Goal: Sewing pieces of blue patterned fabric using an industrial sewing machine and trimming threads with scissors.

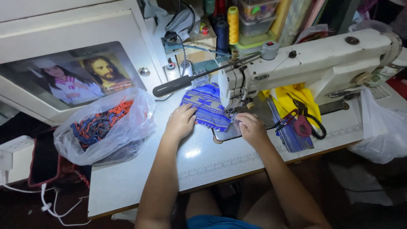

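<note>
**Two hands feeding blue cloth at the sewing machine**

Forearms reach up from the near edge of the counter (pixel 140 186). At far left sits a clear bag of coloured scraps (pixel 101 127), out of the work's way. Left hand (pixel 181 121) lies flat, fingers spread, pressing the blue patterned cloth (pixel 207 106) down, seemingly to steady it. Right hand (pixel 252 128), fingers curled, pinches the cloth's edge beside the sewing machine (pixel 305 63) needle. Scissors (pixel 303 121) rest further right.

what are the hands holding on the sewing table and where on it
Neither hand grips anything. The left hand presses flat on the left edge of the blue patterned fabric; the right hand pins its near right edge by the sewing machine needle.
</note>
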